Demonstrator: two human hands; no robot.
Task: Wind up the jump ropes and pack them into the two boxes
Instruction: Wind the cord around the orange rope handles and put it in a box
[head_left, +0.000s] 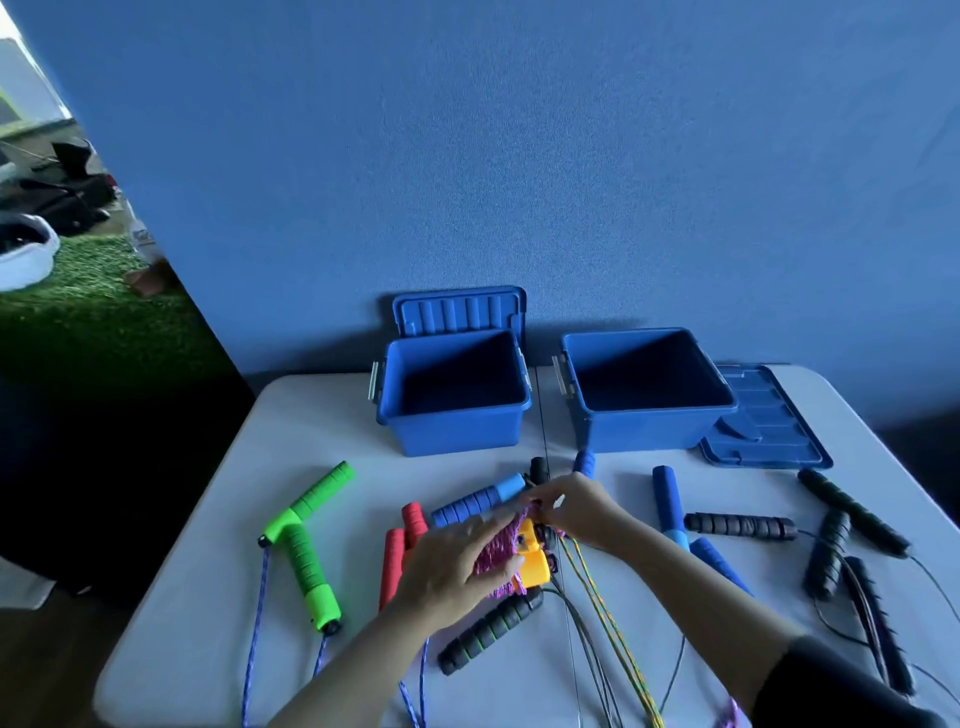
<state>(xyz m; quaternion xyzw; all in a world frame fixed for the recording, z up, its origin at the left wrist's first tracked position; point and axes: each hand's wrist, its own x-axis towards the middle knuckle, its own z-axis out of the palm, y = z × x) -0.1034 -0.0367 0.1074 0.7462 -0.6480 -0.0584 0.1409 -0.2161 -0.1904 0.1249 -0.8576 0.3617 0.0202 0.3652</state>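
Both boxes, the left box (453, 395) and the right box (647, 392), look like smooth blue plastic with a slight sheen, as do their lids. The clasps (373, 382) look metallic. The table (218, 525) is smooth, matt, pale. The green handles (306, 545) and black handles (740, 526) look like ribbed matt foam. The pink rope (498, 553) is braided cord; the yellow handles (532, 561) are glossy plastic.

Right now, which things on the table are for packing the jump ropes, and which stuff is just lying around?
For the job:
left hand and right hand winding the pink rope
yellow handles
green handles
left box
right box

Just lying about:
lid on the table
white bowl on the grass
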